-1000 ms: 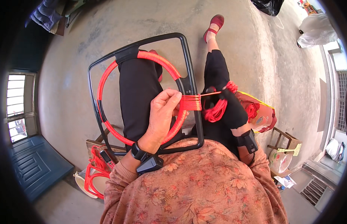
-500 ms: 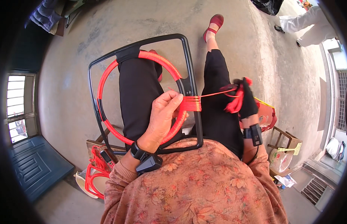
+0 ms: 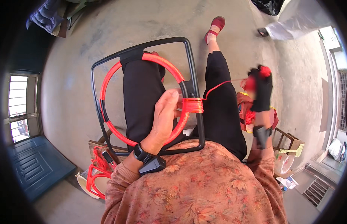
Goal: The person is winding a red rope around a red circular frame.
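Observation:
A black rectangular frame (image 3: pixel 194 67) with a round ring (image 3: pixel 114 75) inside it rests across my lap; red cord covers much of the ring. My left hand (image 3: pixel 164 117) is bare and grips the ring's right side, its fingers partly behind it. Beside those fingers, a band of red cord (image 3: pixel 193 105) is wound tightly around ring and frame bar together. From this band a red strand (image 3: pixel 217 86) runs slackly up to the right. At its end my right hand (image 3: pixel 262 89), in a black glove, is closed around a bundle of red cord, blurred by motion.
A red bag (image 3: pixel 243 100) stands by my right leg, near a wooden stool (image 3: pixel 293 143). At left are a pale bucket (image 3: pixel 84 184) with a red-wrapped frame (image 3: pixel 92 179) and a blue door panel (image 3: pixel 41 164). Another person's pale trouser leg (image 3: pixel 289 28) shows at upper right.
My right hand has swung outward to the right with the cord bundle, and the strand has gone from taut to slack. My left fingertips have shifted slightly. The other person has moved.

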`<state>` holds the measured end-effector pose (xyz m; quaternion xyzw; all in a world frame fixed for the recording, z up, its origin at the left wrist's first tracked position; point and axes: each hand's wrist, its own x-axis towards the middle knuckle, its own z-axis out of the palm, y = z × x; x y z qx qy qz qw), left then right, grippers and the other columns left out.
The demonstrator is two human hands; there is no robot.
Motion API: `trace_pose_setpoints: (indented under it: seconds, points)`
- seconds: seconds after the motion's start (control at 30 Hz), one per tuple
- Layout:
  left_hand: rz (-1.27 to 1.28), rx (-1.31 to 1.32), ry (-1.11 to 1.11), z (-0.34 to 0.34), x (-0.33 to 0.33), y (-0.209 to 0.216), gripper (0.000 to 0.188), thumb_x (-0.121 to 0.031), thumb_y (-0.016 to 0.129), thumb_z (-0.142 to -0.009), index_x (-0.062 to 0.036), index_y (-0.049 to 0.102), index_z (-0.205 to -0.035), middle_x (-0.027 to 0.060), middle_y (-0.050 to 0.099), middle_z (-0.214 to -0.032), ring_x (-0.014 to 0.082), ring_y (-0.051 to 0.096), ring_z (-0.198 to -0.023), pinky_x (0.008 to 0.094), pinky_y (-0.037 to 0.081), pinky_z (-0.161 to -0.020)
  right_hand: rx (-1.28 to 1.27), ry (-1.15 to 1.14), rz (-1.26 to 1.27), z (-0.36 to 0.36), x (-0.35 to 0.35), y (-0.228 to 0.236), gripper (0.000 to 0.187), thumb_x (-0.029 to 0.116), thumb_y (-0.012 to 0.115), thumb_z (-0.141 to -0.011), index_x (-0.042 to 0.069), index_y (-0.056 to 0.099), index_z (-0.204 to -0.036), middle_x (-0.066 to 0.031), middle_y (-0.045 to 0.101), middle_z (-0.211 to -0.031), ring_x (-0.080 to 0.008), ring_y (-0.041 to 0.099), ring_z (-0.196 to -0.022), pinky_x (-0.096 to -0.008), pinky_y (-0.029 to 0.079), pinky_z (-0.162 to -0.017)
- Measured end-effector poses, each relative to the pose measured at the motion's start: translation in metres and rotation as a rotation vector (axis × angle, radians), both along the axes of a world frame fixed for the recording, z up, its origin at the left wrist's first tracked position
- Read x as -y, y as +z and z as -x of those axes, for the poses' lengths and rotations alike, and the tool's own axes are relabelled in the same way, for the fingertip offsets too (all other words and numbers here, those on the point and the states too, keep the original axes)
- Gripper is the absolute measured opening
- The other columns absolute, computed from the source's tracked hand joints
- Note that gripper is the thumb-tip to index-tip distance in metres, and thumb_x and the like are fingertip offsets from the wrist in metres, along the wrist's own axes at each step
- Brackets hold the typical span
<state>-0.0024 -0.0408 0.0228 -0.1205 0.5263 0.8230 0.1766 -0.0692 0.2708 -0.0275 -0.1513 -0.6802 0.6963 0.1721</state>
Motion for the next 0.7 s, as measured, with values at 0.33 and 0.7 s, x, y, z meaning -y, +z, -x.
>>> trace_pose_setpoints:
  seconds: [0.33,0.7]
  points:
    - [0.087,-0.176,0.156,0.000,0.002,-0.018,0.024,-0.006,0.051,-0.096,0.0000,0.055,-0.119,0.0046,0.062,-0.109,0.0104,0.057,-0.101,0.0285,0.046,-0.087,-0.184,0.652,-0.779,-0.028,0.105,0.059,0.021,0.006,0.057,-0.085,0.007,0.065,-0.105,-0.0091,0.062,-0.106,-0.0220,0.063,-0.089,-0.0312,0.050,-0.078]
    - [-0.026,0.008,0.083,0.002,0.003,-0.013,0.026,-0.016,0.052,-0.098,-0.0020,0.057,-0.119,0.0050,0.066,-0.105,0.0111,0.063,-0.091,0.0259,0.050,-0.079,0.186,0.670,0.335,-0.064,0.072,0.037,0.022,0.011,0.050,-0.092,0.004,0.059,-0.111,-0.0110,0.062,-0.106,-0.0220,0.061,-0.094,-0.0351,0.046,-0.091]
